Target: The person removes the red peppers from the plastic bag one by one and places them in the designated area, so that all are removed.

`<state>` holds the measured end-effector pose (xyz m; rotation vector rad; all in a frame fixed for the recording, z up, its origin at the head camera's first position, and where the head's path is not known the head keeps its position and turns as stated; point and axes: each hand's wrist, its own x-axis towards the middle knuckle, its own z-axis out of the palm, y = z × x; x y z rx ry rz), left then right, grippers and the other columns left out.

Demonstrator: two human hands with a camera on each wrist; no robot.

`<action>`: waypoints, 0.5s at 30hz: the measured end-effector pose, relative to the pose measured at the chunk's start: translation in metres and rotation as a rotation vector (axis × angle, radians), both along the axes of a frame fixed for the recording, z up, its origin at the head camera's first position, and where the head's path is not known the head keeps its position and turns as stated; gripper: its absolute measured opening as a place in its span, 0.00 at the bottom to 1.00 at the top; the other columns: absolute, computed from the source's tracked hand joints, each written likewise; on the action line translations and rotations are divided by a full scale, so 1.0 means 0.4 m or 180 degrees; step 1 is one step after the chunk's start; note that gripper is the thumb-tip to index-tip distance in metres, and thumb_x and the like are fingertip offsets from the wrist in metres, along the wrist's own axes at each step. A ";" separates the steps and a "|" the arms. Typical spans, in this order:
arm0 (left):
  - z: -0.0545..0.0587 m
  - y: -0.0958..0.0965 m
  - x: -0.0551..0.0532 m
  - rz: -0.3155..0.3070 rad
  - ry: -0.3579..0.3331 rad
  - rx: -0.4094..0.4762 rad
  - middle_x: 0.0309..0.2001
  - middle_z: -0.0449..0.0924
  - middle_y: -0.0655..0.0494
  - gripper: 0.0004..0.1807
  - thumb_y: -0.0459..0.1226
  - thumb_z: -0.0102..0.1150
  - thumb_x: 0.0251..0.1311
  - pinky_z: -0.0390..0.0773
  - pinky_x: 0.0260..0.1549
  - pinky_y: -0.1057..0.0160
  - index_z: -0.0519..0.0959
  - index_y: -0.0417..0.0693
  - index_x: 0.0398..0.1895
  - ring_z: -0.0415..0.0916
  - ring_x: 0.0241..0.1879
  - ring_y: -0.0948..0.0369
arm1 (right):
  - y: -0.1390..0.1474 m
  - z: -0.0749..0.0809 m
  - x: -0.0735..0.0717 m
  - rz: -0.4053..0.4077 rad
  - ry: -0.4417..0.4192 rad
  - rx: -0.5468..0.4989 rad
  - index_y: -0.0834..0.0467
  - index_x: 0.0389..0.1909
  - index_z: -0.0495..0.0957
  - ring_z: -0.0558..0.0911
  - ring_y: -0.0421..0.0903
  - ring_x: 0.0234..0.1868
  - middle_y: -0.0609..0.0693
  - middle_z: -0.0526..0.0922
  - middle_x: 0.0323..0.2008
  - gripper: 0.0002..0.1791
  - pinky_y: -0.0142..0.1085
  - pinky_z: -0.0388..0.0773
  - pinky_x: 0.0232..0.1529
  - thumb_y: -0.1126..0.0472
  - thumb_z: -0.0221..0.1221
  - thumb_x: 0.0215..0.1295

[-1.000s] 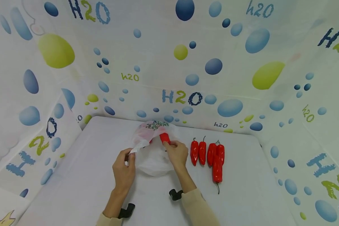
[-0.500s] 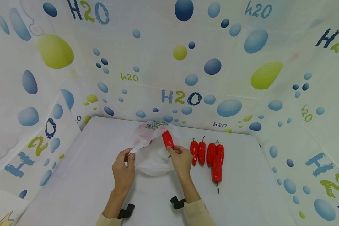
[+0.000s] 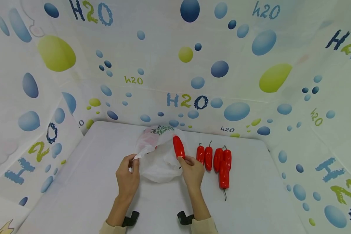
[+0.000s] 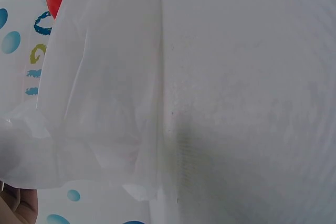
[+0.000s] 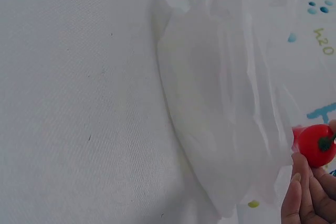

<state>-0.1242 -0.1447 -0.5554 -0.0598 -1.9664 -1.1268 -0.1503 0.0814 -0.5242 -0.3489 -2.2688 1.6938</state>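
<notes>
Right hand (image 3: 193,172) pinches a red pepper (image 3: 178,146) by the bag's (image 3: 158,170) opening!
Fingers (image 3: 181,160) hold its stem end, sensible for something likely light and slick; the left hand (image 3: 128,175) pinches the bag's edge, probably soft, easily torn.

Looks like a makeshift booth — closed in at back and sides by white sheeting (image 3: 163,52) printed with blue and green spots (image 3: 220,69) and "H2O" lettering (image 3: 186,100). Furnished with a white desk (image 3: 257,188) — too screened to tell home from lab.
</notes>
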 end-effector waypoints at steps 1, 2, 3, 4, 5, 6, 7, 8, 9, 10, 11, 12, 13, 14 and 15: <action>0.000 0.000 0.000 -0.0003 -0.0001 0.0002 0.37 0.84 0.47 0.08 0.26 0.63 0.68 0.70 0.34 0.76 0.82 0.35 0.48 0.75 0.32 0.61 | 0.002 0.000 0.004 -0.0028 -0.0009 0.0018 0.55 0.45 0.91 0.86 0.46 0.35 0.48 0.90 0.34 0.16 0.36 0.83 0.34 0.49 0.72 0.63; 0.000 0.000 0.000 0.0001 -0.0001 -0.0001 0.37 0.84 0.47 0.08 0.26 0.63 0.68 0.70 0.34 0.76 0.82 0.35 0.48 0.75 0.32 0.61 | 0.005 0.000 0.007 -0.0046 0.0001 0.0030 0.55 0.45 0.91 0.86 0.46 0.36 0.48 0.90 0.34 0.16 0.36 0.83 0.35 0.49 0.72 0.63; -0.001 0.001 0.001 0.0001 0.0001 -0.0003 0.37 0.84 0.48 0.08 0.26 0.63 0.68 0.70 0.34 0.76 0.82 0.35 0.48 0.75 0.32 0.61 | 0.008 -0.001 0.011 -0.0064 0.0015 0.0036 0.56 0.45 0.91 0.87 0.46 0.36 0.48 0.90 0.35 0.16 0.36 0.84 0.35 0.49 0.72 0.64; -0.001 0.001 0.001 0.0000 0.0006 -0.0003 0.37 0.84 0.48 0.08 0.26 0.63 0.68 0.70 0.34 0.76 0.82 0.35 0.48 0.75 0.32 0.61 | 0.011 -0.001 0.014 -0.0080 0.0030 0.0044 0.56 0.45 0.91 0.87 0.46 0.36 0.49 0.91 0.35 0.16 0.36 0.84 0.34 0.50 0.72 0.64; -0.001 0.002 0.001 0.0004 0.0018 -0.0003 0.37 0.84 0.48 0.08 0.26 0.63 0.68 0.70 0.34 0.76 0.82 0.35 0.48 0.75 0.32 0.61 | 0.014 -0.002 0.018 -0.0101 0.0030 0.0061 0.55 0.46 0.91 0.87 0.46 0.36 0.48 0.91 0.35 0.16 0.36 0.84 0.34 0.50 0.72 0.64; -0.001 0.002 0.000 0.0004 0.0036 -0.0001 0.37 0.84 0.48 0.08 0.26 0.63 0.68 0.70 0.34 0.76 0.82 0.35 0.48 0.75 0.32 0.61 | 0.018 -0.004 0.021 -0.0118 0.0040 0.0068 0.55 0.46 0.91 0.87 0.46 0.36 0.48 0.91 0.35 0.16 0.35 0.84 0.34 0.50 0.72 0.64; -0.001 0.003 0.000 0.0005 0.0054 -0.0003 0.36 0.83 0.48 0.08 0.26 0.63 0.68 0.70 0.34 0.76 0.82 0.35 0.48 0.75 0.32 0.61 | 0.022 -0.005 0.025 -0.0131 0.0042 0.0063 0.55 0.46 0.91 0.87 0.46 0.36 0.48 0.91 0.35 0.15 0.35 0.84 0.34 0.50 0.72 0.64; -0.001 0.003 -0.001 0.0009 0.0078 -0.0002 0.36 0.83 0.48 0.08 0.26 0.62 0.68 0.70 0.33 0.76 0.82 0.35 0.48 0.75 0.32 0.61 | 0.025 -0.006 0.029 -0.0153 0.0050 0.0066 0.56 0.46 0.91 0.87 0.46 0.35 0.49 0.91 0.35 0.16 0.35 0.84 0.34 0.50 0.73 0.64; -0.001 0.003 -0.002 0.0007 0.0106 0.0000 0.36 0.83 0.48 0.08 0.25 0.62 0.68 0.70 0.33 0.75 0.82 0.35 0.48 0.75 0.32 0.61 | 0.029 -0.008 0.033 -0.0179 0.0038 0.0060 0.56 0.47 0.91 0.87 0.46 0.35 0.49 0.91 0.35 0.16 0.35 0.84 0.34 0.51 0.72 0.64; 0.000 0.004 -0.003 0.0013 0.0131 -0.0001 0.36 0.83 0.48 0.08 0.25 0.62 0.68 0.70 0.33 0.75 0.82 0.35 0.48 0.75 0.32 0.61 | 0.033 -0.010 0.036 -0.0208 0.0020 0.0066 0.56 0.47 0.91 0.87 0.46 0.35 0.49 0.91 0.34 0.16 0.34 0.83 0.33 0.50 0.73 0.64; 0.000 0.004 -0.003 0.0018 0.0161 -0.0003 0.36 0.83 0.48 0.08 0.25 0.63 0.67 0.70 0.33 0.75 0.82 0.35 0.48 0.74 0.32 0.61 | 0.037 -0.011 0.040 -0.0229 0.0000 0.0059 0.55 0.47 0.91 0.87 0.46 0.35 0.49 0.91 0.34 0.16 0.33 0.83 0.33 0.50 0.73 0.64; 0.001 0.005 -0.004 0.0021 0.0187 -0.0003 0.36 0.84 0.48 0.08 0.24 0.63 0.67 0.70 0.33 0.75 0.83 0.36 0.48 0.75 0.32 0.61 | 0.041 -0.012 0.044 -0.0252 -0.0019 0.0055 0.56 0.48 0.91 0.87 0.46 0.34 0.49 0.91 0.34 0.16 0.33 0.83 0.33 0.50 0.72 0.65; 0.002 0.005 -0.004 0.0020 0.0209 -0.0002 0.36 0.84 0.47 0.09 0.24 0.63 0.66 0.70 0.33 0.75 0.83 0.35 0.48 0.75 0.32 0.61 | 0.045 -0.011 0.048 -0.0271 -0.0047 0.0053 0.55 0.48 0.90 0.87 0.46 0.34 0.48 0.91 0.34 0.16 0.33 0.83 0.33 0.50 0.72 0.65; 0.002 0.005 -0.004 0.0022 0.0228 0.0002 0.36 0.84 0.48 0.09 0.23 0.64 0.65 0.70 0.33 0.75 0.83 0.36 0.47 0.75 0.32 0.61 | 0.049 -0.010 0.052 -0.0290 -0.0055 0.0058 0.55 0.49 0.90 0.87 0.46 0.35 0.48 0.91 0.34 0.16 0.33 0.82 0.33 0.50 0.72 0.65; 0.003 0.006 -0.004 0.0025 0.0245 0.0003 0.36 0.84 0.48 0.10 0.23 0.65 0.64 0.70 0.33 0.75 0.83 0.36 0.47 0.75 0.32 0.61 | 0.054 -0.011 0.056 -0.0312 -0.0077 0.0054 0.55 0.50 0.90 0.87 0.46 0.35 0.48 0.91 0.34 0.17 0.32 0.82 0.34 0.50 0.72 0.65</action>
